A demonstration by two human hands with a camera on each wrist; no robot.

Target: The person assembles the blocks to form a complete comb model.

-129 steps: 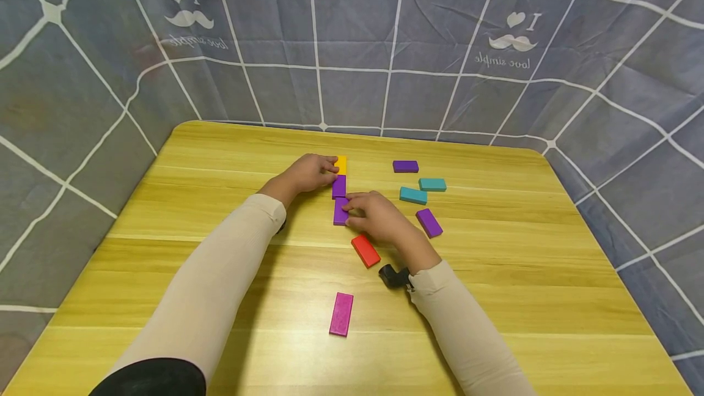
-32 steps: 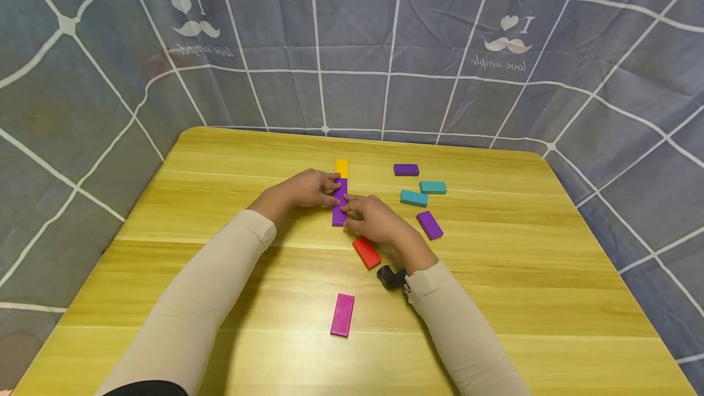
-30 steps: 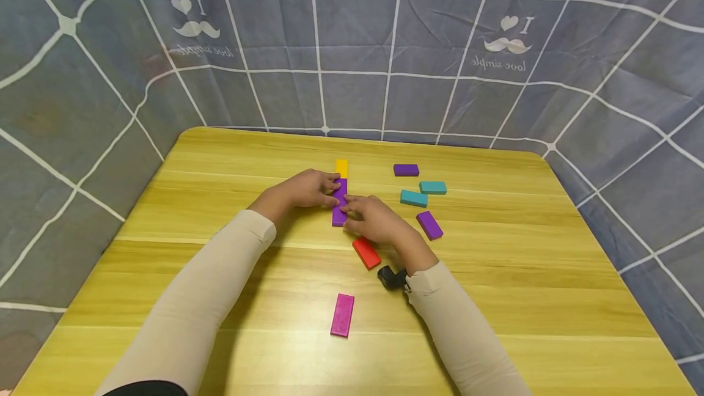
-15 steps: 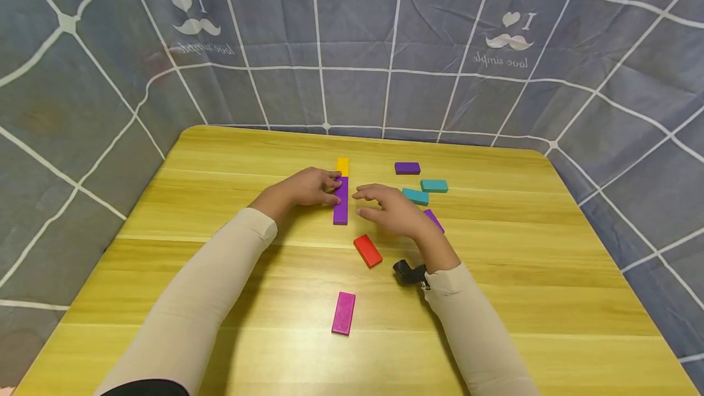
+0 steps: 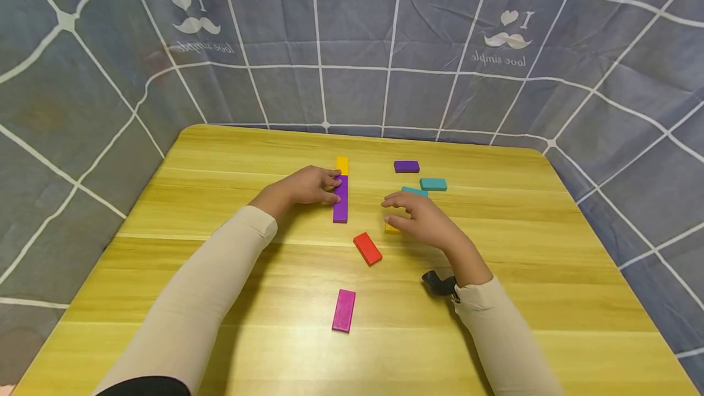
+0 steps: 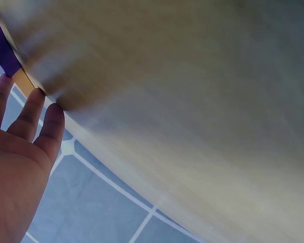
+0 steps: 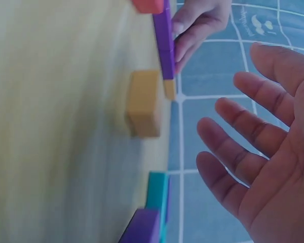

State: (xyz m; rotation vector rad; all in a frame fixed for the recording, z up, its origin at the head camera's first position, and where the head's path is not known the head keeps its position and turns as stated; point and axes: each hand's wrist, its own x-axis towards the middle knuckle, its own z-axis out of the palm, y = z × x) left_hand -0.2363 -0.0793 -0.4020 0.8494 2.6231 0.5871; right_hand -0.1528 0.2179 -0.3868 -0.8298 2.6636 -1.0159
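Two purple blocks and a yellow block lie end to end in a straight row on the wooden table. At the row's left side is my left hand, its fingertips touching the purple blocks and reaching the yellow one. My right hand hovers right of the row with nothing held. Its fingers are loosely spread in the right wrist view. Under its thumb, a second yellow block is partly covered in the head view; the right wrist view shows this orange-yellow block apart from the fingers.
A red block and a magenta block lie nearer me. Two teal blocks and a purple block are at back right. Another purple block shows only in the right wrist view. A grey tiled-pattern curtain surrounds the table.
My right hand has left the lower purple block and moved right, covering one loose purple block and part of a teal one. The second yellow block has come into view. My left hand stays put.
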